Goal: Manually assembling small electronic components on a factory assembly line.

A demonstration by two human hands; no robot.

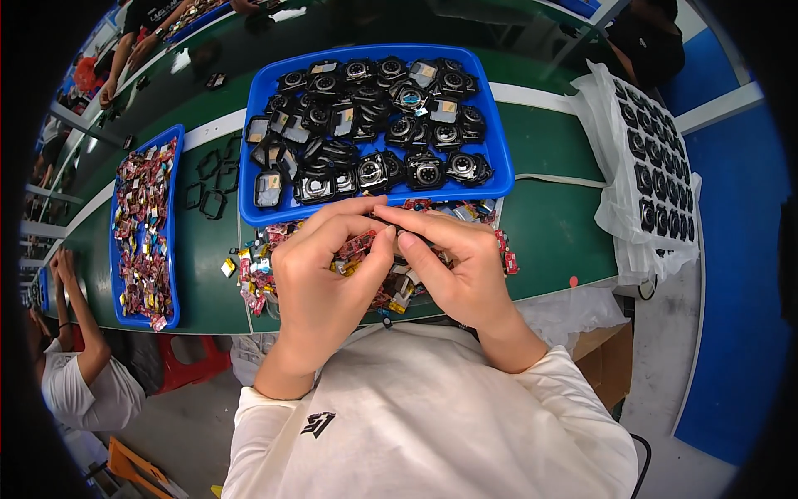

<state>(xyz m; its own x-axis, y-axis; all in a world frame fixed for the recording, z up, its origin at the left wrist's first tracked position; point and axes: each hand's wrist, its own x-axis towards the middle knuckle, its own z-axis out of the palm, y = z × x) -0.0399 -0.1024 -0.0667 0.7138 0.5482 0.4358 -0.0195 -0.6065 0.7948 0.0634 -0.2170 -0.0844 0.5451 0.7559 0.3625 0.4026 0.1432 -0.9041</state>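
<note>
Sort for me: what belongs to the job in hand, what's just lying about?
Seems part of the job:
small dark part, at the fingertips of left hand and right hand
pile of small parts, under the hands
blue tray of black watch cases, just beyond

Seems just lying about:
red stool
cardboard box
clear plastic

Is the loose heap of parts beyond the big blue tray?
No: the heap lies on the near side of the tray, beneath the left hand and right hand.

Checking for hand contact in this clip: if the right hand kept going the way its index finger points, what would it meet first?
Probably the left hand, at its fingertips; whether the right hand already touches them is unclear.
</note>
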